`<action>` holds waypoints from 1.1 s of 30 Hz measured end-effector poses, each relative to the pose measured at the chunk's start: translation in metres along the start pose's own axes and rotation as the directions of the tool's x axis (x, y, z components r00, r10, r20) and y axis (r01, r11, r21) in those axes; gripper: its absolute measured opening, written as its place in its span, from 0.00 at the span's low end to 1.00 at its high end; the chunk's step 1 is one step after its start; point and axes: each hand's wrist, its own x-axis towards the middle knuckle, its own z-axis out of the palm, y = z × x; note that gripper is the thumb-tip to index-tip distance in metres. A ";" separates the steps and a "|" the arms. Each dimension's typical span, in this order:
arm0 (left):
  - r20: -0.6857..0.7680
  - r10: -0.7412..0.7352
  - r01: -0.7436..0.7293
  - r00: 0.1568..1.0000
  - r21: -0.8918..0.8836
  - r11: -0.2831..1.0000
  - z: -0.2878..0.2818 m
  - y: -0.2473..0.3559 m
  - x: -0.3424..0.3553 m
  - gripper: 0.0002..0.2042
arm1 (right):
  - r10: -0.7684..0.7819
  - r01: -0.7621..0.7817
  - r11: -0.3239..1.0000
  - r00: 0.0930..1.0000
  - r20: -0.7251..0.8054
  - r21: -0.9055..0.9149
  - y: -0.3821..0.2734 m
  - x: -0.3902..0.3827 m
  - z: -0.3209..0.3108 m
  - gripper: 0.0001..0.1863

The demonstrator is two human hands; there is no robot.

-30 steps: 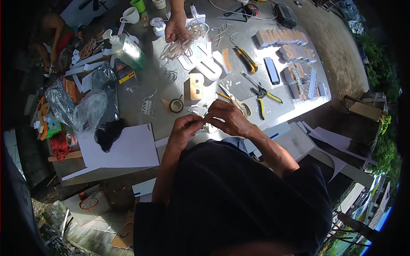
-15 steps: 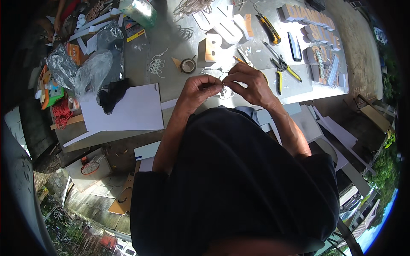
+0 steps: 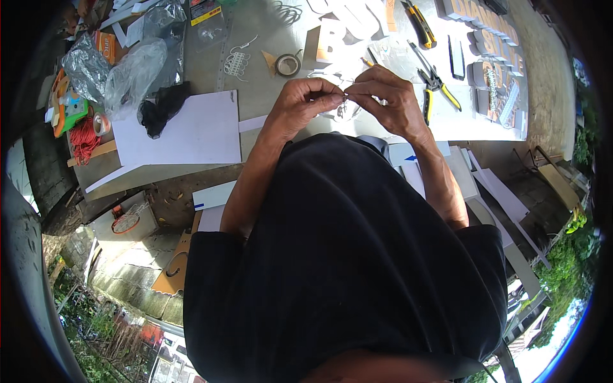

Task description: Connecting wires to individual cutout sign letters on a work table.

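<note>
The piece (image 3: 345,96) between the hands (image 3: 305,104) (image 3: 392,99) is too small to tell.

Your table (image 3: 255,96): grey top, sunlit right | near left, white board (image 3: 191,134) | farther, right of that board, tape roll (image 3: 279,69) | far right, yellow-handled pliers (image 3: 435,83), yellow cutter (image 3: 420,25), phone (image 3: 456,57), block letters (image 3: 488,35)

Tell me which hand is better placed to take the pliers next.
Probably the right hand: the pliers lie just to its right, while the left hand would likely have to reach across it. Both have their fingertips pinched together.
</note>
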 end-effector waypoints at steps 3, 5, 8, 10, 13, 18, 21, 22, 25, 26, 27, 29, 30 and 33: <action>-0.003 0.010 -0.010 1.000 0.013 1.000 0.000 -0.002 0.001 0.09 | 0.009 -0.009 1.000 1.000 0.004 -0.001 -0.001 0.000 0.000 0.07; 0.003 0.022 -0.022 1.000 0.008 1.000 -0.001 -0.002 0.000 0.08 | 0.019 -0.019 1.000 1.000 0.008 0.005 0.000 -0.001 0.001 0.07; 0.003 0.074 -0.074 0.997 -0.015 0.997 -0.001 -0.007 0.001 0.07 | 0.044 -0.044 0.999 0.999 0.005 0.000 -0.001 -0.002 0.001 0.07; 0.009 0.056 -0.056 0.998 -0.020 0.998 0.000 -0.004 0.000 0.07 | 0.047 -0.047 0.999 0.999 0.007 0.002 -0.002 -0.002 0.000 0.07; 0.013 0.041 -0.041 0.999 0.004 0.999 -0.002 -0.006 0.000 0.07 | 0.028 -0.028 1.000 0.999 0.021 -0.009 0.000 -0.003 0.000 0.08; 0.011 0.064 -0.065 0.998 0.102 0.993 -0.003 -0.007 0.002 0.08 | -0.005 0.007 1.000 0.998 0.063 -0.026 0.002 -0.002 -0.003 0.09; 0.004 0.030 -0.030 1.000 0.142 0.989 -0.002 -0.003 0.004 0.08 | -0.059 0.063 0.997 0.995 0.076 -0.051 0.002 0.000 -0.005 0.07; 0.002 0.027 -0.027 1.000 0.154 0.988 -0.001 -0.002 0.005 0.08 | -0.061 0.067 0.995 0.995 0.080 -0.069 0.002 0.001 -0.005 0.07; -0.007 0.032 -0.030 0.999 0.171 0.985 -0.001 0.002 0.005 0.08 | -0.068 0.076 0.993 0.993 0.098 -0.089 0.001 0.004 -0.007 0.07; -0.011 0.035 -0.033 0.999 0.174 0.984 -0.001 0.003 0.003 0.08 | -0.067 0.077 0.993 0.991 0.112 -0.090 -0.001 0.006 -0.008 0.07; -0.012 0.025 -0.023 1.000 0.187 0.982 0.000 0.006 0.001 0.08 | -0.069 0.079 0.993 0.992 0.109 -0.091 -0.004 0.006 -0.009 0.07; -0.014 -0.017 0.019 1.000 0.157 0.987 0.001 0.007 0.002 0.09 | -0.045 0.052 0.996 0.993 0.107 -0.072 -0.005 0.006 -0.010 0.07; -0.017 -0.030 0.032 0.999 0.164 0.986 0.002 0.009 0.003 0.09 | -0.028 0.035 0.997 0.993 0.111 -0.062 -0.005 0.005 -0.011 0.07; -0.006 -0.035 0.036 0.999 0.169 0.985 -0.001 0.000 0.003 0.08 | -0.035 0.042 0.998 0.990 0.134 -0.051 -0.010 0.007 -0.012 0.07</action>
